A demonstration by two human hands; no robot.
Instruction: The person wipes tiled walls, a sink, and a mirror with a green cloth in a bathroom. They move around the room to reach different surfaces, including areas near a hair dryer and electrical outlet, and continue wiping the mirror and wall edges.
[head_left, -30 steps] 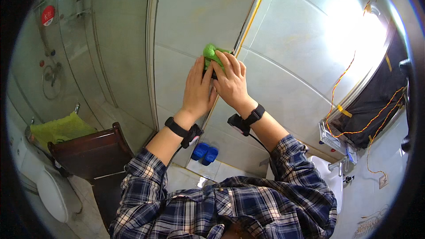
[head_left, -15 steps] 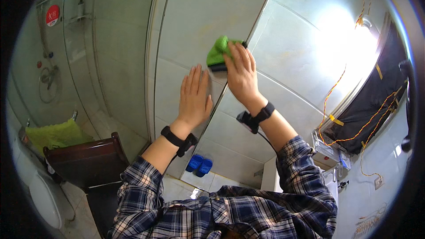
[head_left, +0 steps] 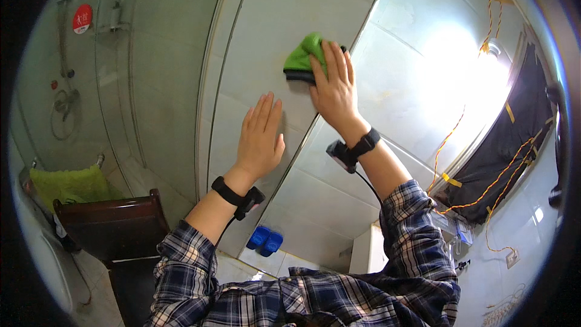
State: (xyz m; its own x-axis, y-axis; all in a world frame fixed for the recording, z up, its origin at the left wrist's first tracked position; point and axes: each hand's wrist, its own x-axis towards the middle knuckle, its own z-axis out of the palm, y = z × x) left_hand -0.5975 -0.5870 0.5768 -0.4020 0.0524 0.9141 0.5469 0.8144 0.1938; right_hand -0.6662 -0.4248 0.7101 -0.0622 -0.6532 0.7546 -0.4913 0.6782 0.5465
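A green cloth point(head_left: 302, 56) with a dark edge is pressed against the pale tiled wall point(head_left: 251, 36), close to the wall's corner line. My right hand point(head_left: 336, 88) lies over the cloth's right part and holds it to the tiles, with the fingers pointing up; part of the cloth is hidden under it. Lower and to the left, my left hand point(head_left: 260, 136) is open and holds nothing. Its fingers are stretched out, flat against the wall or just off it; I cannot tell which. Both wrists wear black straps with small devices.
At left are a glass shower enclosure point(head_left: 169, 54), a dark wooden chair point(head_left: 112, 224) and a yellow-green towel point(head_left: 72, 184). Blue slippers point(head_left: 265, 240) are on the floor below. A bright bulb point(head_left: 493, 51) and twisted yellow-red wires point(head_left: 440, 151) hang at right beside a dark covering point(head_left: 499, 151).
My right hand and the cloth have shifted slightly up the wall. My left hand sits a little further left in the picture, still open. The whole view has tilted slightly.
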